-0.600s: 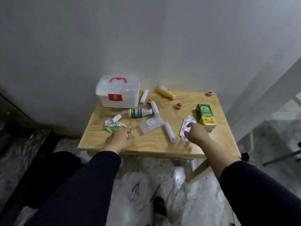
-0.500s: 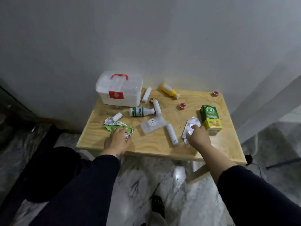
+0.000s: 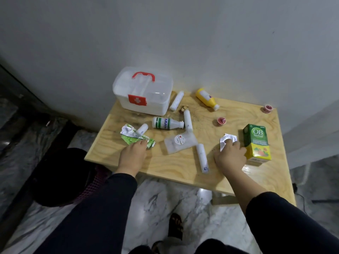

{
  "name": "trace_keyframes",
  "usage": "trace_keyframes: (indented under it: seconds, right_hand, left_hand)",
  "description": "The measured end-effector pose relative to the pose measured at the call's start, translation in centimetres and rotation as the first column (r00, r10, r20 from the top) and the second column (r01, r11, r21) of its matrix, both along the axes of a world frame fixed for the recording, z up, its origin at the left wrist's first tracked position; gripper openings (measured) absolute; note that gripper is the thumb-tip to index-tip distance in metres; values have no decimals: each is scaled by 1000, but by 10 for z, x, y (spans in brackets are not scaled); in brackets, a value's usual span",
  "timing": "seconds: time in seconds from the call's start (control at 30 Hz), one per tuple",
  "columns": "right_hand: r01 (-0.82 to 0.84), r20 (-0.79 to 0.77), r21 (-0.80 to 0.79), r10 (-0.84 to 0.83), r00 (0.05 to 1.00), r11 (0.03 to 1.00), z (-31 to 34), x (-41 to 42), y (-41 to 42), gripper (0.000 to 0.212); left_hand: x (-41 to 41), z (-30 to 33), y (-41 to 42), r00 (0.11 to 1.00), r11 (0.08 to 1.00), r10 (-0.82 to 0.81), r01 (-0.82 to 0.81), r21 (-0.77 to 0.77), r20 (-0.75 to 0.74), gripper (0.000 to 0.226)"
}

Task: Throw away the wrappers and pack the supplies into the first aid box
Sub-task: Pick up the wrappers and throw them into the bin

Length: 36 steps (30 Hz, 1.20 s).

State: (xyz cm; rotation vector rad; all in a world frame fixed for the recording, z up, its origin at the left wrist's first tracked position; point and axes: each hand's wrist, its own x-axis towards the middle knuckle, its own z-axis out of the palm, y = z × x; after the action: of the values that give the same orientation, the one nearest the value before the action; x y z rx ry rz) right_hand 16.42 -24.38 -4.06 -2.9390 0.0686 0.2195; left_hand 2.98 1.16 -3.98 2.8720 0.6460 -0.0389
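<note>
The left hand [image 3: 132, 156] is laid palm down on the surface [image 3: 170, 167], its fingertips pressed onto the near end of the crumpled green-and-silver wrapper [image 3: 134, 137]; whether the wrapper is pinched cannot be told. The right hand [image 3: 230, 156] is curled over the silver blister wrapper [image 3: 227, 140], which is gripped between its fingers just beside the green and yellow carton [image 3: 256, 142].

The closed first aid box [image 3: 144, 92] is set at the far left corner against the wall. Between box and hands lie a green-striped bottle [image 3: 166, 123], a clear pouch [image 3: 178, 143], several white tubes, one [image 3: 202, 158] lying between the two hands, a yellow bottle [image 3: 206, 99] and two small red caps [image 3: 221, 121]. Bare wood is left along the near edge and on the far right. A dark bin [image 3: 60, 178] is seen on the floor just off the surface's left corner.

Compared with half a second ago, the blister wrapper is bunched smaller under the right hand, and the left hand is kept on the green wrapper.
</note>
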Motion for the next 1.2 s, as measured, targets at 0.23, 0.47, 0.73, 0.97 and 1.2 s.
trace_keyframes:
  seconds: [0.23,0.47,0.73,0.97,1.2]
  right_hand:
    - [-136,-55,-101,131,990,986,24,22,-1,38]
    - [-179,-1,-215,183,983,960,75,31,20,29]
    - [-141,134,-107,155,979,984,133,8,88,28]
    - [-186,107,11,184,977,983,146,-62,203,26]
    - [-343,-7,249,356,935,906,111,-139,337,12]
  left_hand:
    - [20,31,9,991,984,-84,66,168,103,14]
    - [29,60,21,982,998,-64,57,40,178,17]
    - [24,99,59,968,992,-45,72,-101,246,23]
    - [-15,117,135,958,986,0,48,-161,287,24]
    - [-89,89,239,966,976,106,-56,-211,236,23]
